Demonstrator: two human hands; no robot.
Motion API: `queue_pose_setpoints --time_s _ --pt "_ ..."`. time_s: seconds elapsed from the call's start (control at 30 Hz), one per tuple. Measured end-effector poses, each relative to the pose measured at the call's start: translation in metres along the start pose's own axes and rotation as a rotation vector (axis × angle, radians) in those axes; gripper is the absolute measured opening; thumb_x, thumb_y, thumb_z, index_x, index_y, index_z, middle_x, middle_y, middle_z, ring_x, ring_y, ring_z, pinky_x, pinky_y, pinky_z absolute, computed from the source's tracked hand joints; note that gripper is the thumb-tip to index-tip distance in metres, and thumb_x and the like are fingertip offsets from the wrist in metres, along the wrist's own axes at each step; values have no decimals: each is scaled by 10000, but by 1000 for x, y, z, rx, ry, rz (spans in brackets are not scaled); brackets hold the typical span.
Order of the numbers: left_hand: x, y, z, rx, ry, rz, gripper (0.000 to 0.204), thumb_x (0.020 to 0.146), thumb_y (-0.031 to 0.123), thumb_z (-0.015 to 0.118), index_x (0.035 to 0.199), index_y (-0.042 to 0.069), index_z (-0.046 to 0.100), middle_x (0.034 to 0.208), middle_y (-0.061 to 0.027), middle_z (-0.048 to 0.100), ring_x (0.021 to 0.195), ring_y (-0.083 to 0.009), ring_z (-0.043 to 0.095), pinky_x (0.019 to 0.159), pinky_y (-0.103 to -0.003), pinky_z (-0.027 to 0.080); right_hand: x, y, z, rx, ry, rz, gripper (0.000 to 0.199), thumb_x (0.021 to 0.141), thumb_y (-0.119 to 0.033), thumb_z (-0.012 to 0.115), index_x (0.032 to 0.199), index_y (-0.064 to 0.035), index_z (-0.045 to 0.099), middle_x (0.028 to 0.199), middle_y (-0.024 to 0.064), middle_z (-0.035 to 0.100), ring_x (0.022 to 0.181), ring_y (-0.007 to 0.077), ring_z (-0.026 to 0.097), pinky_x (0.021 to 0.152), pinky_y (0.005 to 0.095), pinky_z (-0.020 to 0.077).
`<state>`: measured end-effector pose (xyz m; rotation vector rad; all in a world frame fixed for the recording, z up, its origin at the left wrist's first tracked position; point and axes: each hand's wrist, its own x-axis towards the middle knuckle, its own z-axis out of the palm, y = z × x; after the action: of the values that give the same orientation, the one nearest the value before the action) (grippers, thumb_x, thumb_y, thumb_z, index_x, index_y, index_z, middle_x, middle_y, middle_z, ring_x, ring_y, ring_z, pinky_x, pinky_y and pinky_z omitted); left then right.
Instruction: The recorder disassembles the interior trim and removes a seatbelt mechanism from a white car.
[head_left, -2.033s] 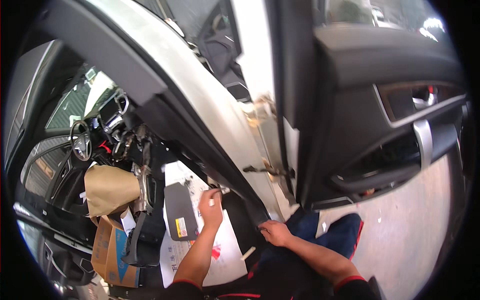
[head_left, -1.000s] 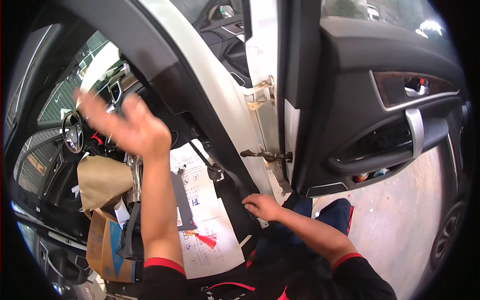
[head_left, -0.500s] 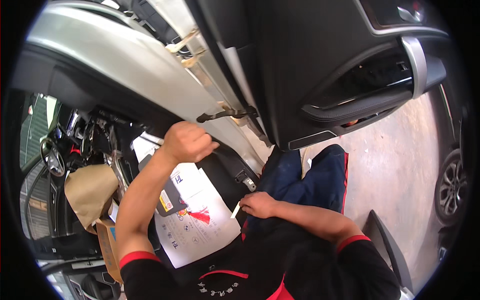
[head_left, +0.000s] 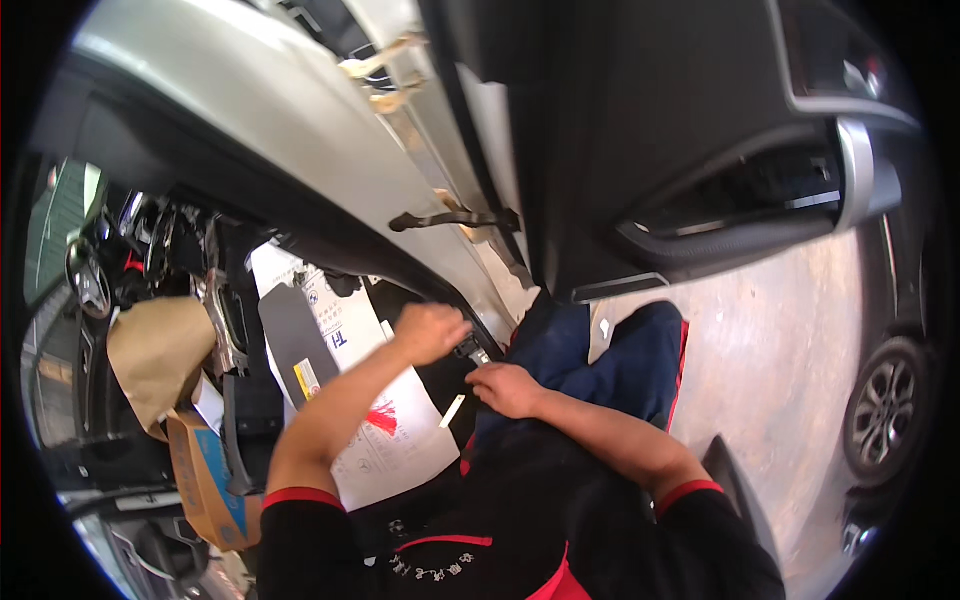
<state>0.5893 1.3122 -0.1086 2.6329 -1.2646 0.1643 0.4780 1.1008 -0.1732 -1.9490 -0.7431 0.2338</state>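
My left hand (head_left: 430, 334) is closed, its curled fingers beside the dark end of a small black-and-silver fitting (head_left: 478, 355) at the car's door sill. Whatever lies inside that grip is hidden. From the other side, my right hand (head_left: 507, 389) has its fingers closed at the fitting's silver end. A short pale strip (head_left: 453, 411) lies just left of the right fingers, apart from them. Under my left forearm is a printed white paper sheet (head_left: 420, 440), with a red tassel (head_left: 382, 418) and a dark grey panel with a yellow label (head_left: 290, 325) on it.
An open car door (head_left: 700, 130) rises at the right, joined to the body by a dark check strap (head_left: 455, 219). To the left stand a brown paper bag (head_left: 160, 350) and an orange-blue cardboard box (head_left: 205, 480). Another car's wheel (head_left: 885, 412) shows at far right.
My left hand has come down and right to the fitting. The right hand has shifted slightly up, away from the pale strip. The whole view has tilted a little.
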Motion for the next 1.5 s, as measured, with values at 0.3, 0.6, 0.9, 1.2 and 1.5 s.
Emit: queue_pose_setpoints --time_s 0.3,0.6,0.9,1.2,1.5 --pt "-104 102 116 -633 300 -988 338 957 294 611 765 17 585 727 -239 616 737 -456 624 630 -516 475 130 101 -12 -61 135 406 550 876 -39 506 1422 19 467 1373 277 545 1270 384 546 1079 400 425" --pt "-156 103 147 -759 249 -1261 405 976 356 582 749 20 562 698 -221 601 708 -453 610 617 -522 450 123 98 36 -385 85 406 625 835 -85 554 1443 -47 417 1301 251 536 1162 441 566 1003 495 477" --pt "-101 65 130 -718 385 -1208 364 959 344 603 788 23 593 756 -229 625 753 -448 626 647 -519 470 142 101 -3 -274 132 345 322 868 -150 570 1165 -50 647 929 215 675 926 403 665 800 477 522" --pt "-108 83 139 -771 402 -1242 382 964 361 594 784 23 585 715 -228 607 722 -443 622 630 -515 462 178 101 -21 -552 -31 185 212 881 -267 616 965 -77 659 898 185 690 873 411 662 753 533 511" --pt "-119 84 146 -695 349 -1229 377 969 361 595 810 19 617 732 -209 631 717 -409 640 645 -477 475 185 104 -38 -470 -90 10 185 884 -260 622 974 -105 669 907 153 701 882 387 671 763 509 520"
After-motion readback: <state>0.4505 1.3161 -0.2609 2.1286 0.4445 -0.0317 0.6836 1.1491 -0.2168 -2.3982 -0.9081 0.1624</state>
